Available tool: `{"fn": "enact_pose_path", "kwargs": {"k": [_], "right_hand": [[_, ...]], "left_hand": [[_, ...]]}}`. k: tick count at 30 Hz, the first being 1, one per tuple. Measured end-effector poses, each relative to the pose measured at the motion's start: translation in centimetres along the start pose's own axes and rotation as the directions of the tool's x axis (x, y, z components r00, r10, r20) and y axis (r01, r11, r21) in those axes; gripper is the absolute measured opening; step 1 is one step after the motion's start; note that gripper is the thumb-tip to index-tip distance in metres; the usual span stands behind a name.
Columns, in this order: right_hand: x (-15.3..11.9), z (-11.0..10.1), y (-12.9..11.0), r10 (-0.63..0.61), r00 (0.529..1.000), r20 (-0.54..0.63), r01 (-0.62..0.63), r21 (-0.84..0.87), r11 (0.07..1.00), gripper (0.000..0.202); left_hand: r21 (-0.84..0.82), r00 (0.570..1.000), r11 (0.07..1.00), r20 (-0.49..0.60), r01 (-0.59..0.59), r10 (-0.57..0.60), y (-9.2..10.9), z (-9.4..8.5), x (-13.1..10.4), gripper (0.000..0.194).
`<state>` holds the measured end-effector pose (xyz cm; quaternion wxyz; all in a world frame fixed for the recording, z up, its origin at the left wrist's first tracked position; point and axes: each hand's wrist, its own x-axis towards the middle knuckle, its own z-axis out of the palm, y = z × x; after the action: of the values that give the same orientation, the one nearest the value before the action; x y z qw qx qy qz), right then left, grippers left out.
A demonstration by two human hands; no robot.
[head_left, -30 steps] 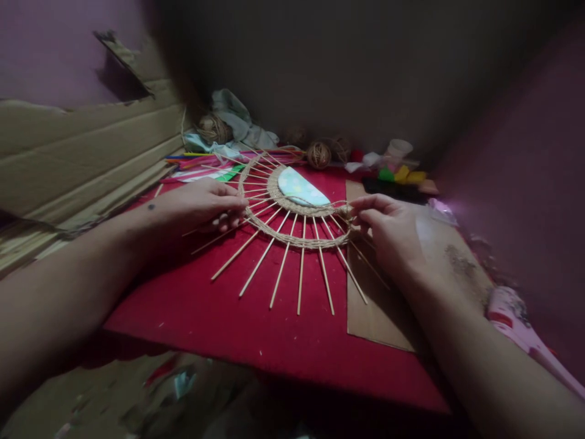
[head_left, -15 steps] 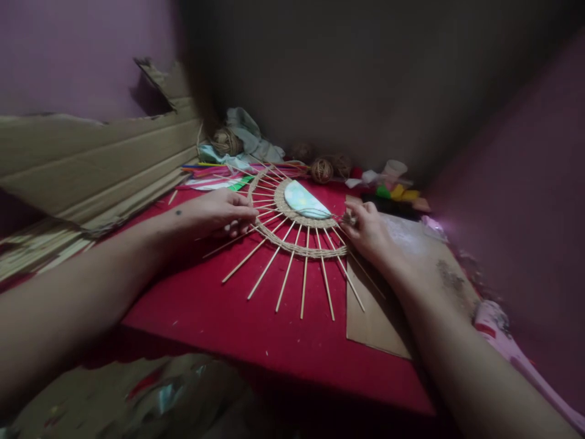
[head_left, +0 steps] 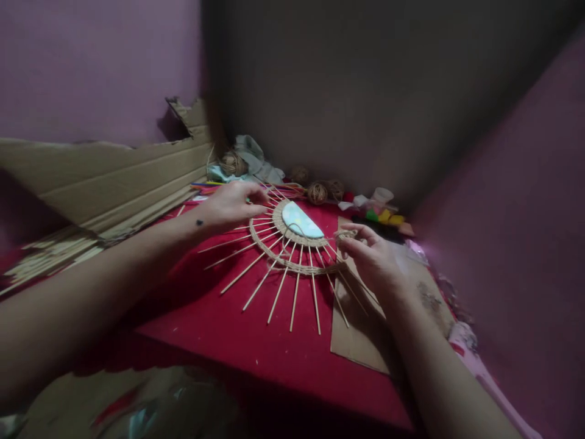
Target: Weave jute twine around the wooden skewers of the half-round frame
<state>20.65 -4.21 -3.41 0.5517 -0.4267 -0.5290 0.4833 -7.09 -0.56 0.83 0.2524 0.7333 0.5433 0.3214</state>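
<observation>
Head view: half-round frame of woven tan fibre and thin wooden sticks [head_left: 297,267] lies mid-desk, sticks fanning toward the near and left edges of the red-covered desk [head_left: 219,332]. Pale blue half-round padded piece [head_left: 301,221] sits at its centre, inside the inner woven band.

Right hand [head_left: 375,259] is at the frame's right end, fingers pinching a small bundle of brown twine [head_left: 346,235]. A loose strand loops over the blue piece and outer band.

Left hand [head_left: 234,201] is over the frame's left side, thumb and fingers apart, nothing visible between them. Can't tell if it touches the sticks.

Brown flat cardboard sheet [head_left: 354,347] is under the frame's right end, by the right edge. Pink plastic tool [head_left: 479,373] is at that edge, nearer the camera. Round brown twine ball [head_left: 317,192] is near the far edge.
</observation>
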Motion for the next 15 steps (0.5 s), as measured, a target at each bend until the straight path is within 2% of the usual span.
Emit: {"fn": "enact_pose_path", "kwargs": {"k": [1, 3, 5, 6, 7, 8, 10, 11, 15], "right_hand": [[-0.1, 0.2, -0.1, 0.032, 0.999, 0.031, -0.034, 0.076, 0.997, 0.030], [-0.3, 0.4, -0.3, 0.070, 0.992, 0.104, -0.091, 0.207, 0.974, 0.029], [-0.4, 0.5, -0.3, 0.075, 0.985, 0.157, -0.117, 0.285, 0.951, 0.030], [-0.4, 0.4, -0.2, 0.076, 0.983, 0.166, -0.124, 0.303, 0.945, 0.030], [-0.4, 0.3, -0.1, 0.080, 0.983, 0.163, -0.129, 0.314, 0.941, 0.030], [-0.3, 0.1, 0.1, 0.082, 0.986, 0.146, -0.126, 0.324, 0.938, 0.029], [0.1, -0.3, 0.4, 0.071, 0.994, 0.082, -0.096, 0.351, 0.932, 0.025], [0.2, -0.5, 0.6, 0.063, 0.997, 0.046, -0.076, 0.364, 0.928, 0.023], [0.6, -0.7, 1.0, 0.105, 0.994, -0.025, -0.091, 0.341, 0.936, 0.021]], "left_hand": [[-0.082, 0.999, 0.996, 0.031, -0.037, 0.040, 1.3, 0.5, 0.0, 0.027], [-0.311, 0.973, 0.949, 0.195, -0.057, 0.123, 3.6, 2.2, 0.1, 0.047], [-0.454, 0.925, 0.891, 0.351, 0.029, 0.148, 5.2, 4.3, 0.3, 0.069], [-0.483, 0.892, 0.873, 0.422, 0.070, 0.162, 5.7, 5.2, 0.5, 0.073], [-0.471, 0.858, 0.877, 0.486, 0.097, 0.167, 5.9, 6.1, 0.8, 0.070], [-0.441, 0.834, 0.893, 0.524, 0.089, 0.176, 6.0, 6.7, 1.0, 0.060], [-0.377, 0.813, 0.926, 0.549, 0.035, 0.193, 5.7, 7.3, 1.4, 0.031], [-0.362, 0.816, 0.932, 0.546, 0.023, 0.192, 5.5, 7.2, 1.5, 0.023], [-0.414, 0.866, 0.907, 0.480, 0.083, 0.140, 4.4, 5.5, 1.3, 0.019]]}}
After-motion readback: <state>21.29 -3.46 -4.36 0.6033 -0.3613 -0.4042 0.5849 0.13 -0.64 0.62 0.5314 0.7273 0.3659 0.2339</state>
